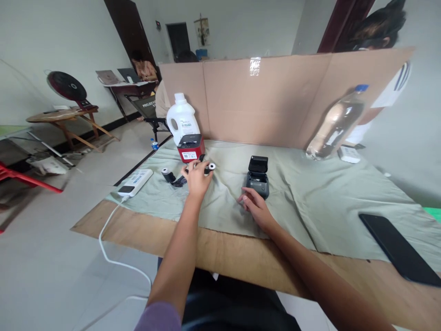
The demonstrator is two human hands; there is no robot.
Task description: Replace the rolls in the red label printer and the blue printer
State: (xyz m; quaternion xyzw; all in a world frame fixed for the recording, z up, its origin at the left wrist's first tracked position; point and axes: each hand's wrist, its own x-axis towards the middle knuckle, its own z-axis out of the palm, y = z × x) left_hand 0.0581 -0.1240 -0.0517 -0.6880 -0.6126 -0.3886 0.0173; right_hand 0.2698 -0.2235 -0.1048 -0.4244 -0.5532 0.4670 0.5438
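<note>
Sleeve and arms: a purple sleeve point(159, 318) sits lowest in view on the left arm. Both bare forearms run up from there over the wooden table edge point(223, 255) onto the green cloth point(310, 193).
Left hand point(197, 178): reached forward with the fingers curled narrow. The tips are at a small white-ended roll point(211, 166) and touch it. Whether it is truly gripped cannot be told.
Roll from the hand: at the fingertips, on the right-hand side of them, lying on the cloth. Its ring-shaped end faces the camera, so its long axis seems to run away from the person.
Nearer hand: the left by far. The right is well apart from the roll.
Right hand point(257, 209): resting on the cloth, fingers loosely bent and holding nothing. The fingertips are just in front of a dark printer point(257, 178).
Dark printer: lid up, between the two hands and a little farther off.
Beside the left hand: a black roll point(168, 175) to its left. A red printer point(190, 148) stands just beyond, with a white jug point(181, 118) behind it.
Left end: a power strip point(135, 181), its white cable point(109, 239) hanging off the table.
Right side: a black phone point(396, 248) near the edge and a water bottle point(336, 124) against the cardboard screen point(275, 96).
Behind the screen: another person point(379, 27), partly hidden.
</note>
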